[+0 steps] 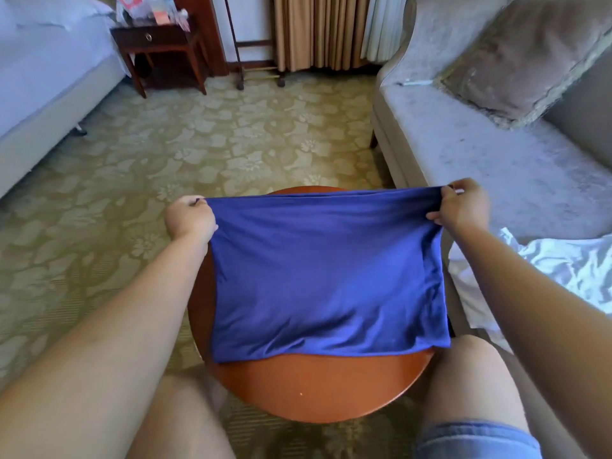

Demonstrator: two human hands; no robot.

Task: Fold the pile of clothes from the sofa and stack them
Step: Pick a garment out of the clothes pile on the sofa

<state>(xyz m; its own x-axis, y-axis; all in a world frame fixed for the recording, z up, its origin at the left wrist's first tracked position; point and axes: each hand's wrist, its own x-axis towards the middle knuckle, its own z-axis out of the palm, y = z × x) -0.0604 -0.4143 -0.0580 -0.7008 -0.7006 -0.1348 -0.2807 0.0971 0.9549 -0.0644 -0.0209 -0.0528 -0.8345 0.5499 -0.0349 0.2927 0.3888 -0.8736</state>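
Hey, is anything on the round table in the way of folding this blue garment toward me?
Nothing visible is. The left hand and right hand grip the blue garment at its far corners, and the near part of the round table shows only bare wood. Whatever lies under the cloth is hidden.

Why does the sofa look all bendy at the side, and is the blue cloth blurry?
In the head view, the wide-angle lens bends the sofa and bed near the edges; the blue garment, held by the left hand and right hand, looks sharp; the cushion at top right looks smeared; the light is soft, with no glare.
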